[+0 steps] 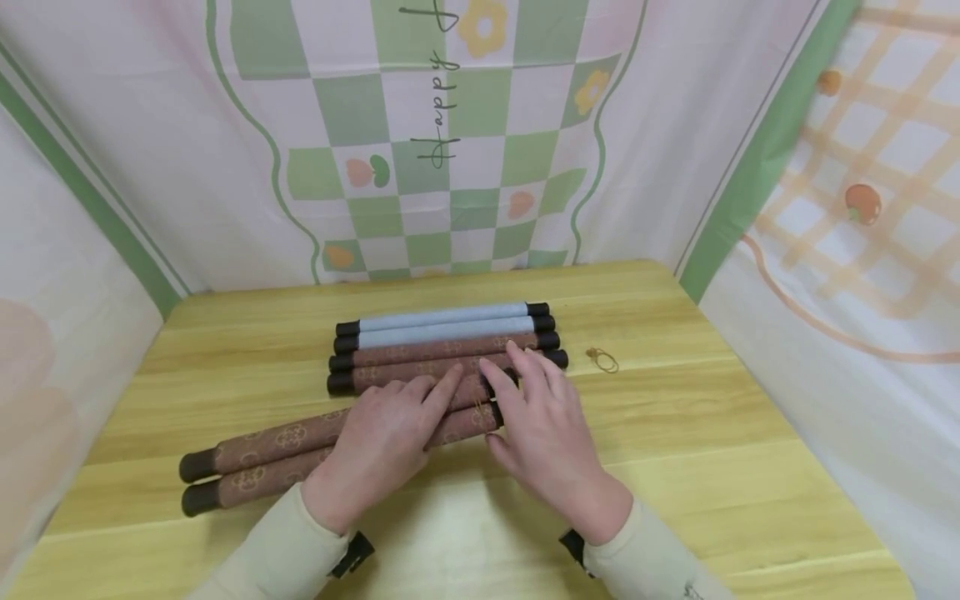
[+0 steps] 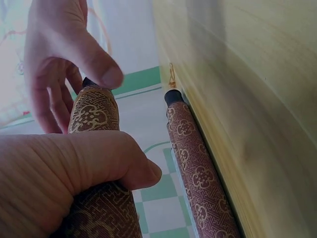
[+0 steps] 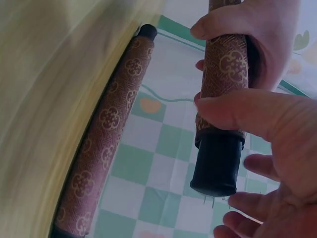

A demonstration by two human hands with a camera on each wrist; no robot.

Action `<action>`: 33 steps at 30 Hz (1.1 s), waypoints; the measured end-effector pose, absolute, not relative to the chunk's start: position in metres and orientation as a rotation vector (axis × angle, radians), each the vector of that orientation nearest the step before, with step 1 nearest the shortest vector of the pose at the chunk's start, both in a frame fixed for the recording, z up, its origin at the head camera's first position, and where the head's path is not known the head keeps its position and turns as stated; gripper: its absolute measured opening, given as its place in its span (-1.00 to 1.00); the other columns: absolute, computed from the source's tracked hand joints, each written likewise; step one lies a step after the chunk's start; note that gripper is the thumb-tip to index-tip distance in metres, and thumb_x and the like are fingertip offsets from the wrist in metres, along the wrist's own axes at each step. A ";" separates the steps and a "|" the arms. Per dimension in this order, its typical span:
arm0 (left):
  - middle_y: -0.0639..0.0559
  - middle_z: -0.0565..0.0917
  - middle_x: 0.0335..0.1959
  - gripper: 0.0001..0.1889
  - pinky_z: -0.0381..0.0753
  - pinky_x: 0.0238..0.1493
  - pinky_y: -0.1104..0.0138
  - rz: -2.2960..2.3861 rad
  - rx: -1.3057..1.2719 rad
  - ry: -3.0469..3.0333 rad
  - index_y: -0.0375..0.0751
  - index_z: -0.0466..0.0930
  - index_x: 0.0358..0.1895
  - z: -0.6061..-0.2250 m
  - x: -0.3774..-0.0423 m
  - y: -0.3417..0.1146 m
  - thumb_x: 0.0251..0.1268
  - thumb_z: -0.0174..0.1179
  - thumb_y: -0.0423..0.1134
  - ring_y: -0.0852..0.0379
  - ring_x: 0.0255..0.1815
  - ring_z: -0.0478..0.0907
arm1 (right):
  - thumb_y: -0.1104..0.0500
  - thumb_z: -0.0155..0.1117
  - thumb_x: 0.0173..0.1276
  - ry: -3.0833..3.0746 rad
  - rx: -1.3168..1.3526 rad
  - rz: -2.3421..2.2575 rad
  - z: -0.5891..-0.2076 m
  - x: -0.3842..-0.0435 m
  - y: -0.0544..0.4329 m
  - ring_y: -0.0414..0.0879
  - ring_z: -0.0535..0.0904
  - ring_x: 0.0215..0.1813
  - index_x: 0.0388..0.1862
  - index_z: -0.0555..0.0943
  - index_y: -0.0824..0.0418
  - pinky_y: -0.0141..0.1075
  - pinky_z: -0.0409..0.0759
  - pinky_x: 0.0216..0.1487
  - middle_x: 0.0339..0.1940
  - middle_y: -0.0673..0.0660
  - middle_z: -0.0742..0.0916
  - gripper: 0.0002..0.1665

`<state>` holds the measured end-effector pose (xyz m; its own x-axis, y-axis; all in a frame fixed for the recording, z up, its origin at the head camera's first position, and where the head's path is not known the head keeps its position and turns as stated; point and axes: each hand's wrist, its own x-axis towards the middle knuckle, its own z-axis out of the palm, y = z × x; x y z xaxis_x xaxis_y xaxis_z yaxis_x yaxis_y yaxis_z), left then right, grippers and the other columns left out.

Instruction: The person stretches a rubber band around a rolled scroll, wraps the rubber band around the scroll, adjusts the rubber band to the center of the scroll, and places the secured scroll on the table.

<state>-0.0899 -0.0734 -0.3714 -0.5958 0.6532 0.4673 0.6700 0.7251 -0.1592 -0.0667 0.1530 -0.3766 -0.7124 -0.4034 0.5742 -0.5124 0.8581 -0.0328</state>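
Note:
Two rolled scrolls (image 1: 292, 437) in brown, gold-patterned cloth, with black end caps, lie side by side at a slant. My left hand (image 1: 393, 429) grips them toward their right end, thumb across the brown cloth in the left wrist view. A thin yellow band (image 1: 480, 407) shows around them near that end. My right hand (image 1: 543, 421) is at their right caps, its thumb touching the patterned cloth just above a black cap (image 3: 216, 163) in the right wrist view. Its other fingers are spread loosely beside that cap.
Behind, two more brown scrolls (image 1: 408, 371) and two pale blue scrolls (image 1: 442, 325) lie in a row on the wooden table (image 1: 675, 458). A loose yellow band (image 1: 603, 360) lies to their right. Printed curtains (image 1: 480, 208) hang around the table.

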 end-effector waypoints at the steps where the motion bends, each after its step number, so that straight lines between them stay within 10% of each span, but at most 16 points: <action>1: -0.02 0.77 -0.25 -0.25 0.49 -0.64 0.28 -0.045 -1.011 -2.429 -0.19 0.49 0.45 -0.372 -0.089 -0.073 0.12 0.49 -0.23 0.09 -0.56 0.59 | 0.08 0.78 -0.16 -2.467 0.670 0.232 -0.377 -0.067 0.153 0.40 0.45 0.37 0.41 0.51 0.19 0.27 0.54 0.25 0.42 0.43 0.52 0.08; 33: 0.00 0.78 -0.13 -0.14 0.66 -0.50 0.19 -0.017 -1.084 -2.539 -0.15 0.47 0.47 -0.389 -0.078 -0.061 -0.05 0.53 -0.25 0.05 -0.42 0.68 | 0.23 0.60 0.08 -2.562 0.731 -0.149 -0.394 -0.070 0.145 0.23 0.60 0.33 0.16 0.64 0.25 0.13 0.50 0.39 0.22 0.21 0.74 -0.38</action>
<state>-0.0782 -0.0612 -0.3888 -0.6311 0.6940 0.3465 0.6986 0.7026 -0.1351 -0.0703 0.1452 -0.3941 -0.7484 -0.5226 0.4085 -0.4716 0.8523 0.2263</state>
